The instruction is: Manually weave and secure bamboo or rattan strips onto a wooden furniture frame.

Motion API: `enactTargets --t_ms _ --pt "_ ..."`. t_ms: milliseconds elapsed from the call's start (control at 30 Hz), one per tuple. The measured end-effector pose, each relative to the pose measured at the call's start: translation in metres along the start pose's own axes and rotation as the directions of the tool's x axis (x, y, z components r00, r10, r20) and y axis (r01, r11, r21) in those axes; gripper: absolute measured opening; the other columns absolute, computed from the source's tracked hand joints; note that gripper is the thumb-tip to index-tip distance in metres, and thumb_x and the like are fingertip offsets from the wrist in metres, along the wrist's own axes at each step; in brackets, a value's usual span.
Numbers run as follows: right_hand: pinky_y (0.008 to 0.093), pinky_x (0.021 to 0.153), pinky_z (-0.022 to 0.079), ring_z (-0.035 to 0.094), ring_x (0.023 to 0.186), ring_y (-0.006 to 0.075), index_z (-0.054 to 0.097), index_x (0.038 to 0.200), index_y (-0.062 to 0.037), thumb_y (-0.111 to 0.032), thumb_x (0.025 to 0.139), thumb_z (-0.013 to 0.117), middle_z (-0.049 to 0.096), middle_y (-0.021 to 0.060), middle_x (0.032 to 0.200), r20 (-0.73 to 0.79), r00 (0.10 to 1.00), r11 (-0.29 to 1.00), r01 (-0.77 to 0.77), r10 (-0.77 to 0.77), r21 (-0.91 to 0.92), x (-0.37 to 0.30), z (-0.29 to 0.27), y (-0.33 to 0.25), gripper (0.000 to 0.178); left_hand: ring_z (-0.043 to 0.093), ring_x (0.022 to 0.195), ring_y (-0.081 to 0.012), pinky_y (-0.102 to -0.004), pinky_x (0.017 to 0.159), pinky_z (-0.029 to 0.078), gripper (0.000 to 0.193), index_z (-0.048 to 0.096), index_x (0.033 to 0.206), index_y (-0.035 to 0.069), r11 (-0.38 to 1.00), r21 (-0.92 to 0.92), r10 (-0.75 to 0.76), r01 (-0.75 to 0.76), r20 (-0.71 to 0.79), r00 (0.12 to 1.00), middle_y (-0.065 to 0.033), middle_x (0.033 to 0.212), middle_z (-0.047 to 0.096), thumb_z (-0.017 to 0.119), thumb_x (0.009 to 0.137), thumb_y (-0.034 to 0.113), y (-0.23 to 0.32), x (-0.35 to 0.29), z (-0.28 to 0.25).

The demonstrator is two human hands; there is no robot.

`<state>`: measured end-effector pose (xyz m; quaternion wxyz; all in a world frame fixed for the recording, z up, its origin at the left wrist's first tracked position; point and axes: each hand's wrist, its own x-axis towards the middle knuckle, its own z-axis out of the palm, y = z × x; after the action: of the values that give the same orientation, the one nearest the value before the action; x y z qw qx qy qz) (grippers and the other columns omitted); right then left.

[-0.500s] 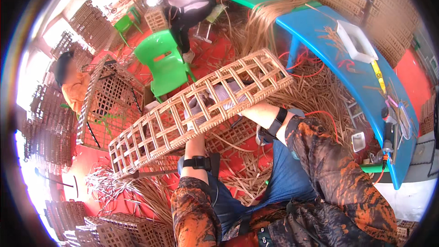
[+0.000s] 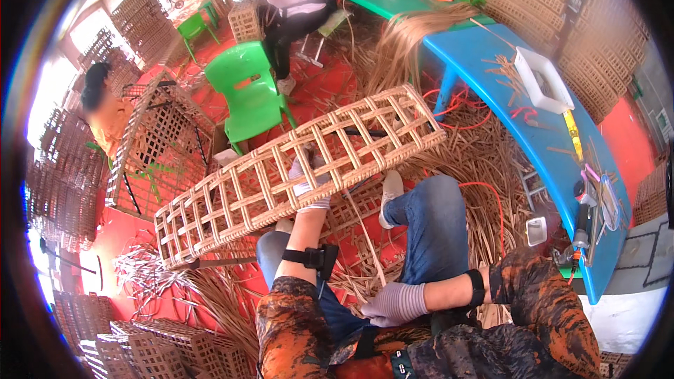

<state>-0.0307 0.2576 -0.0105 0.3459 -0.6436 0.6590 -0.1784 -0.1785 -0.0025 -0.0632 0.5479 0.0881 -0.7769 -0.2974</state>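
Note:
A long woven rattan lattice panel (image 2: 281, 186), seemingly one side of a basket frame, lies slantwise before me, its far end up to the right. My left hand (image 2: 309, 172), in a striped glove, reaches behind its bars and grips it near the middle; the bars partly hide the fingers. Down by my lap is my right hand (image 2: 397, 304), also gloved, its fingers closed. A pale rattan strip (image 2: 365, 230) runs straight from the panel's lower edge to this hand; the fingers cover its end.
Loose strips (image 2: 210, 288) litter the red floor. A green chair (image 2: 249, 91) stands beyond the panel. On the right, a blue table (image 2: 484, 63) bears a white tray (image 2: 542, 81) and a power tool (image 2: 583, 217). Two people work farther off, one beside a large woven frame (image 2: 158, 144).
My right hand has left the panel and come back to my lap, with the strip now stretched toward it. My left hand stays at the panel, which has shifted slightly left.

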Motion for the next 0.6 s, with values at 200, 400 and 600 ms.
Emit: enactTargets --t_ms 200,400,600 --pt "0.0448 0.072 0.049 0.063 0.081 0.0347 0.062 0.085 -0.008 -0.035 0.088 0.052 0.064 0.0158 0.087 -0.026 0.999 0.991 -0.017 0.021 0.132 0.015 -0.049 0.045 0.029 0.061 0.086 -0.0197 -0.0318 0.074 0.049 0.022 0.061 0.102 0.002 0.926 0.075 -0.356 0.371 0.506 0.786 -0.0128 0.098 0.064 0.05 0.093 0.018 -0.064 -0.012 -0.023" --pt "0.0431 0.071 0.05 0.063 0.08 0.0326 0.061 0.093 -0.0061 -0.023 0.09 0.053 0.063 0.0161 0.086 -0.621 0.659 0.886 -0.444 0.424 0.134 0.065 -0.169 0.137 0.019 0.062 0.088 -0.0195 -0.0311 0.076 0.051 0.022 0.059 0.105 0.003 0.904 0.219 -0.428 0.368 0.421 0.8 -0.0111 0.1 0.065 0.053 0.092 0.019 -0.048 -0.013 -0.03" --pt "0.0364 0.076 0.05 0.06 0.087 0.0285 0.056 0.115 -0.0057 -0.022 0.092 0.052 0.062 0.014 0.093 -0.837 0.545 0.999 0.034 -0.051 -0.038 0.12 -0.198 0.174 0.028 0.062 0.092 -0.0201 -0.0321 0.081 0.052 0.022 0.057 0.11 0.004 0.333 -0.542 -0.757 0.772 0.335 0.561 -0.009 0.103 0.063 0.052 0.093 0.017 -0.116 0.001 -0.035"
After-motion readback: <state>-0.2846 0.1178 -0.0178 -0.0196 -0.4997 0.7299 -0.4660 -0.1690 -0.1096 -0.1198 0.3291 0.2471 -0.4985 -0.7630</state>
